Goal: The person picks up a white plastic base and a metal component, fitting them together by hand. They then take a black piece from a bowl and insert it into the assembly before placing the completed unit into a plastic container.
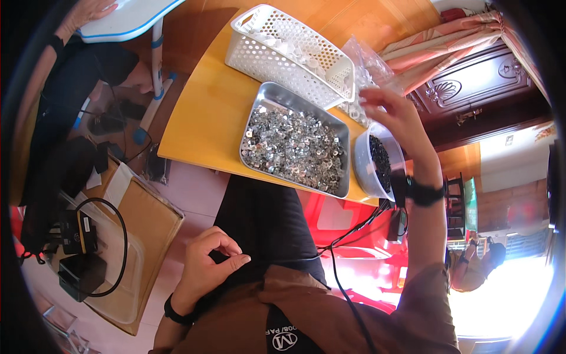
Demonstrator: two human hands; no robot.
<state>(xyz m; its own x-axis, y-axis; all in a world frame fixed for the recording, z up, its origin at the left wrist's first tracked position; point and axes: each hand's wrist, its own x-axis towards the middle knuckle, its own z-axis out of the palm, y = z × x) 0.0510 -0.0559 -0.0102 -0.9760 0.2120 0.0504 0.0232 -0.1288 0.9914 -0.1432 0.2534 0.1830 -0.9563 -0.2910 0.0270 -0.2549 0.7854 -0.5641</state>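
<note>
My right hand (394,115) is raised above the far side of a translucent tub (361,159) of small black pieces (380,162). Its fingers point left, stretched and a little apart, with nothing visible in them. Just beyond it is a clear plastic bag (368,66) with white parts. My left hand (212,262) is over my lap, fingers curled and thumb bent toward them; whatever it may hold is hidden. Between the hands, a metal tray (246,133) holds many small shiny metal pieces (295,147), some square with a hole.
A white perforated basket (283,71) with white plastic parts stands behind the tray on the yellow table (197,112). Black cables (337,265) run past my lap. At left are a cardboard box (156,230) with black devices and another person's arm (44,74). A red stool (330,215) is below.
</note>
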